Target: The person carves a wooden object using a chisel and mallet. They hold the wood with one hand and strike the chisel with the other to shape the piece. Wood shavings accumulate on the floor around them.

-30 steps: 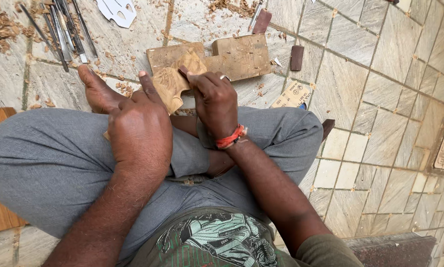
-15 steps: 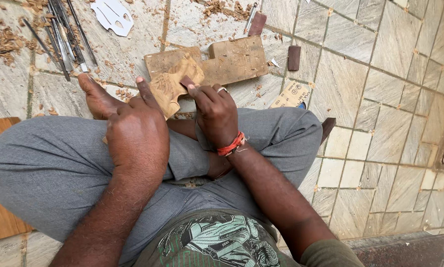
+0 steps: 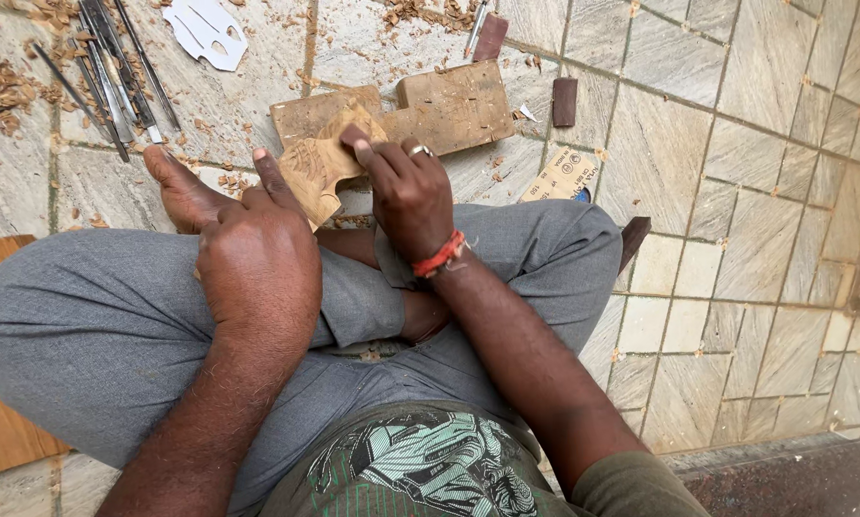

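— From the head camera, what do the hands hold?

— Both are on a carved wooden piece (image 3: 320, 168), pale, with leaf-like cuts in its face; it sits tilted above the person's crossed legs, just in front of the bare foot (image 3: 183, 191); the left hand (image 3: 257, 263) is clenched around its near edge, forefinger stretched up along the side; the right hand (image 3: 406, 196), with a ring and a red wrist thread, presses bent fingers onto the top of the piece; whether a tool is under those fingers I cannot tell.

— And around it?

— Two wooden blocks (image 3: 420, 110) lie on the stone floor (image 3: 736, 144) right behind the piece; a bundle of metal chisels (image 3: 114, 72) lies at the upper left beside wood shavings (image 3: 4, 91); a white cut-out template (image 3: 207, 33) rests near them; a small dark block (image 3: 565, 101) sits to the right of the blocks, and a paper packet (image 3: 562, 175) lies near the knee.
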